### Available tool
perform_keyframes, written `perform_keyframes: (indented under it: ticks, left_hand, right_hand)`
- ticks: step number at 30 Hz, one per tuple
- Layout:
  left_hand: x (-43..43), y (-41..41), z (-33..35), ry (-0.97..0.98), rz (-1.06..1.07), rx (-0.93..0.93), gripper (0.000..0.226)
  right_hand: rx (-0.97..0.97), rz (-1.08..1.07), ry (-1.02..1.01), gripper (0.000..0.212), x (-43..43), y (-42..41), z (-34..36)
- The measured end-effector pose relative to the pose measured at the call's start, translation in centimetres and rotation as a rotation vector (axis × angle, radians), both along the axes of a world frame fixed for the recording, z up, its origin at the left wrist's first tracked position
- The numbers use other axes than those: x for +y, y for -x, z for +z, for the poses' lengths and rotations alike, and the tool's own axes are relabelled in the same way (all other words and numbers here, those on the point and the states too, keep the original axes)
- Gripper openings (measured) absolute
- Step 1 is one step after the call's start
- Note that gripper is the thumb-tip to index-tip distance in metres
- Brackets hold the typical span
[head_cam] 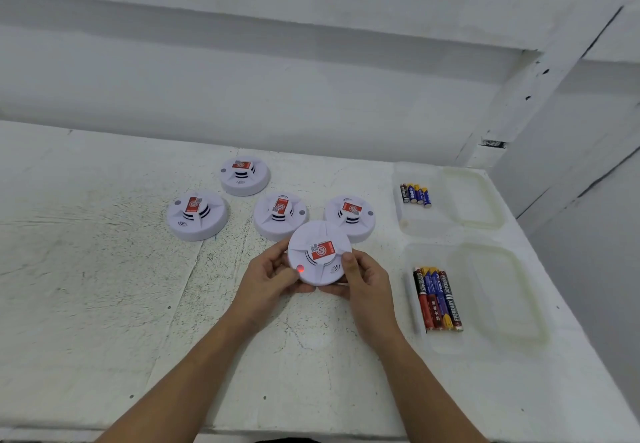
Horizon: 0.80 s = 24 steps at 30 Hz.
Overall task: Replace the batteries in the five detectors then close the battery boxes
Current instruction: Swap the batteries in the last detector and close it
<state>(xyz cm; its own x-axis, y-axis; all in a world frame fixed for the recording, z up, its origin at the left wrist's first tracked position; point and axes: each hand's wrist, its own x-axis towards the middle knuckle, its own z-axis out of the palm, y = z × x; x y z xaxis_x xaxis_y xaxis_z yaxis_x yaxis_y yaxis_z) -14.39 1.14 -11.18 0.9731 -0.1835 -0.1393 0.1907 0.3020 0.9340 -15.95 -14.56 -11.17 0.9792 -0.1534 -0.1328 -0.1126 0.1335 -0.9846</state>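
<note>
On table (104, 286), four detectors (197, 215), fifth (320, 252) between left hand (266, 283), right hand (363, 285)

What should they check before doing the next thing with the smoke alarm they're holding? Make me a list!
1. Both hands grip the held detector, left hand and right hand: ok.
2. Its red light glows: ok.
3. Its battery box is closed: cannot tell, the underside is hidden.
4. The other four detectors lie face up on the table: ok.
5. Spare cells are close by, with near batteries in the near container and far batteries in the far container: ok.
6. Which batteries are fresh: cannot tell.
</note>
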Motion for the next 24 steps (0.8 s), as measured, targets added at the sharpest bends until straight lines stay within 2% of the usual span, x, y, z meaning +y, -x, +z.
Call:
perform_keyframes:
  ticks: [6, 24]
  left_hand:
    - [0.05, 0.0, -0.13, 0.016, 0.001, 0.009, 0.055]
    - [0.0, 0.17, -0.05, -0.018, -0.004, -0.04, 0.051]
  right_hand:
    - [-0.001, 0.004, 0.01, 0.026, -0.09, 0.04, -0.1]
    - [-0.011, 0.007, 0.021, 0.022, -0.09, 0.03, -0.24]
